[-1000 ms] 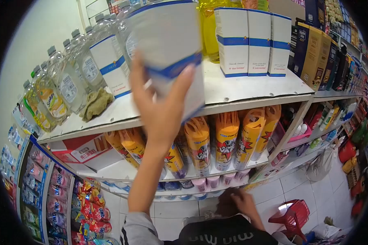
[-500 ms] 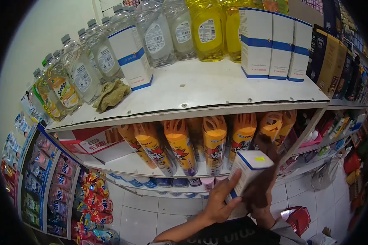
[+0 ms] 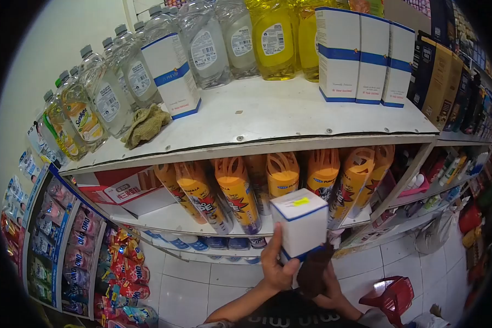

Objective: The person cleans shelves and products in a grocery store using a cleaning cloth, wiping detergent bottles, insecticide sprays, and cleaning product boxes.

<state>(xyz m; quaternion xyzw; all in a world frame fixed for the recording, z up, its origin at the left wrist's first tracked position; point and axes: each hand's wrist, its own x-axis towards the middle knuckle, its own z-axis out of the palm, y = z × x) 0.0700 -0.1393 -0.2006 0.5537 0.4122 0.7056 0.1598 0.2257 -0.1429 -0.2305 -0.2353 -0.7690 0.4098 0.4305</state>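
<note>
My left hand [image 3: 276,267] grips a white box [image 3: 302,227] with blue edges and a yellow sticker on its upward-facing end. Fingers and thumb close round the box's lower left side, and it is held in front of the shelf. In my right hand [image 3: 330,292] is a dark brown cloth [image 3: 313,273], bunched just below the box. The cloth reaches up to the box's lower right; whether it touches is hard to tell.
On the white shelf top [image 3: 246,117] stand three blue-banded boxes [image 3: 339,74], another such box [image 3: 172,79], clear bottles [image 3: 205,49], yellow bottles [image 3: 276,46] and a crumpled rag [image 3: 146,127]. Orange spray cans [image 3: 232,188] fill the shelf below. A red stool [image 3: 388,298] is on the floor.
The box has moved left and turned, so a broad white side now faces me. The brown cloth has dropped from the box's right side to below it, along with my right hand.
</note>
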